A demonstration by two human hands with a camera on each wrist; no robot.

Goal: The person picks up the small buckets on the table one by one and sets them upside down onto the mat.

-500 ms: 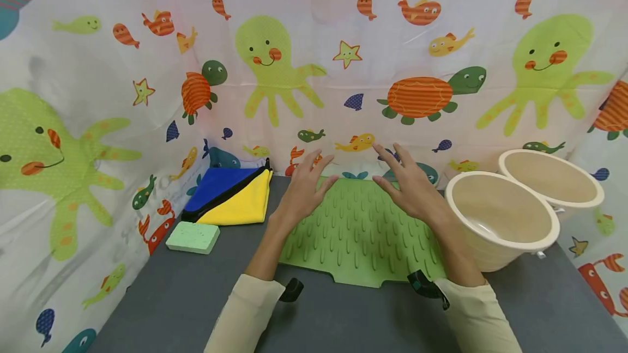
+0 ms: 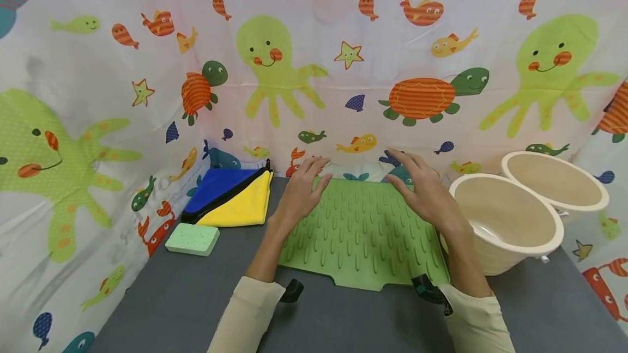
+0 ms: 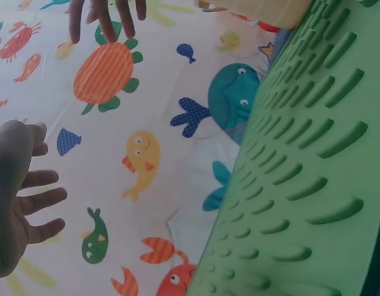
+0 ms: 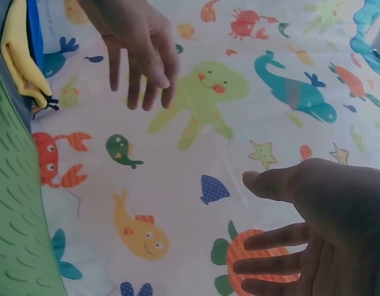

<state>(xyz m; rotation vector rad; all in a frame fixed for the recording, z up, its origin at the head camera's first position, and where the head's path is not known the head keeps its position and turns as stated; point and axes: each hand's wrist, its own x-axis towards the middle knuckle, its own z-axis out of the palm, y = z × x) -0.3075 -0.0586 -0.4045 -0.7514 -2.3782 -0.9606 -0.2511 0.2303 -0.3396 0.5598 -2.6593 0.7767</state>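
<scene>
A green mat with raised ridges [image 2: 363, 233] lies flat on the grey table in the head view. Above its left part hovers my left hand [image 2: 299, 192], fingers extended and holding nothing. My right hand [image 2: 429, 192] is raised over the mat's right side, near the front cream bucket, also with nothing in it. The palms roughly face each other across a gap. Both hands show in each wrist view, including the left hand [image 3: 17, 197] with its fingers spread and the right hand [image 4: 319, 234] with its thumb apart from the fingers.
Two cream buckets [image 2: 507, 244] stand at the right, one partly behind the other. At the left are a folded blue and yellow cloth [image 2: 237, 200] and a pale green sponge [image 2: 193, 238]. A sea-animal patterned curtain [image 2: 314, 59] closes off the back and sides.
My right hand has shifted slightly right and down, away from the left hand. The left hand's fingers have drawn closer together and lowered a little.
</scene>
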